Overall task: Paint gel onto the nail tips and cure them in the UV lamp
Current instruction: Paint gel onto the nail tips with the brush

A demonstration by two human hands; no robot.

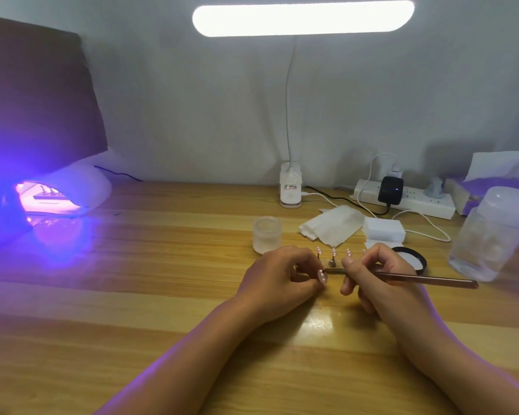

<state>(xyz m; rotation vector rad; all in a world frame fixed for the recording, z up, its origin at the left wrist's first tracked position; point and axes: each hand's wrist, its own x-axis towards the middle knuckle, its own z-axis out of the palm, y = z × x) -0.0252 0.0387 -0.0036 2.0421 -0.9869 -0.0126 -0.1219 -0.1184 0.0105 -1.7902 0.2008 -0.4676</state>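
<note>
The left hand (277,275) pinches a glossy pale pink nail tip (322,277) in curled fingers. The right hand (381,277) grips a slim brown-handled brush (417,278), its bristle end touching that tip. More pink tips on small stands (333,252) sit just beyond the hands at twelve o'clock. The white domed UV lamp (84,187) glows violet at ten o'clock, well apart.

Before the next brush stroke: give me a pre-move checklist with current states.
1. Hold on pink almond-shaped nail tip by left hand: ok.
2. Grip on thin brown-handled brush by right hand, bristles at the tip: ok.
3. Gel load on bristles: cannot tell.
4. Power to white domed UV lamp: ok, lit.
5. Lamp bay free: not ok, dark rack inside.
</note>
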